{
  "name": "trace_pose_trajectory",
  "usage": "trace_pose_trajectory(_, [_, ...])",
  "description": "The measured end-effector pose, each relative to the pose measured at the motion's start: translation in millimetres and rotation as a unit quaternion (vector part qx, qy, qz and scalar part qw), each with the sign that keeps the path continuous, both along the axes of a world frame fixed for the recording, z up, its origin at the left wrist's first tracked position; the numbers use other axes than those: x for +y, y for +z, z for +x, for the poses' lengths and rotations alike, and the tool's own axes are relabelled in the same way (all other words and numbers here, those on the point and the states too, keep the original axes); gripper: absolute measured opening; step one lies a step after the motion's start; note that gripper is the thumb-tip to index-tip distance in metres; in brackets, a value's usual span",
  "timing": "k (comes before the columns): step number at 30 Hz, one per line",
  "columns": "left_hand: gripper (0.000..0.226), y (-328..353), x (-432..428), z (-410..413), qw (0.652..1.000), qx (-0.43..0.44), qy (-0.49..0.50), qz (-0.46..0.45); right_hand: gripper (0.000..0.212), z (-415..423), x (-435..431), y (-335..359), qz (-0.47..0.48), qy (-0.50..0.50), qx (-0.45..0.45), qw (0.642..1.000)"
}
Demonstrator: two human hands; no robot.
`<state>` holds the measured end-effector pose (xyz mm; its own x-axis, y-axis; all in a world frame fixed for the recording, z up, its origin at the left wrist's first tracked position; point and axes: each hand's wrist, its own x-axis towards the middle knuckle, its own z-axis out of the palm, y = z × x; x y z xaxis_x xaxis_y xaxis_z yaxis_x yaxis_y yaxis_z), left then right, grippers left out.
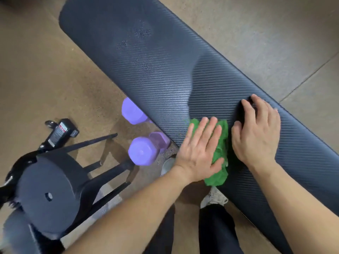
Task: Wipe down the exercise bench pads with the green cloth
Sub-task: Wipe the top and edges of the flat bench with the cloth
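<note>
I have the green cloth [219, 153] pinned flat under my left hand [199, 149], fingers spread, near the bench pad [165, 70] edge. Right hand [256, 132] rests open beside it, holding nothing. The cloth looks soft and light; I judge palm pressure beats pinching.

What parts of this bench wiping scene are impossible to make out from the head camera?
- Green cloth: mostly hidden under the left hand.
- Bench pad: its near end is cut off by the frame's right edge.
- Purple dumbbells: partly hidden beneath the pad.
- Label on the black device: too small to read.
</note>
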<state>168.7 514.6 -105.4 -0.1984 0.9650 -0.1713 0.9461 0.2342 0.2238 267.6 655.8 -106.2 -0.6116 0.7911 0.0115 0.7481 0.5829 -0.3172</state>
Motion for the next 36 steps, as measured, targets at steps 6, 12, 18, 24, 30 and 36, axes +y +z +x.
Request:
trace_pose_trajectory(6, [0.074,-2,45,-118,0.95,0.092,-0.297,-0.008,0.049,-15,15,-3,0.001,0.0,0.018,1.0])
trace_pose_trajectory(12, [0.067,4,77,-161,0.961,0.173,0.211,-0.043,0.049,-52,20,-3,0.0,-0.026,0.024,0.999])
trace_pose_trajectory(18, [0.078,6,62,-81,0.993,0.065,0.084,-0.044,0.051,-96,44,-4,-0.016,-0.051,0.037,0.998])
trace_pose_trajectory(24, [0.062,5,78,-258,0.977,0.202,-0.059,-0.037,0.051,-136,51,-6,-0.035,-0.039,0.044,0.998])
trace_pose_trajectory(30, [0.064,-4,79,-275,0.972,0.16,0.163,-0.05,0.051,-178,42,-7,-0.028,-0.081,0.013,0.996])
trace_pose_trajectory(36, [0.054,-3,57,-250,0.968,0.052,-0.245,0.01,0.048,-227,45,-8,-0.031,-0.118,0.026,0.992])
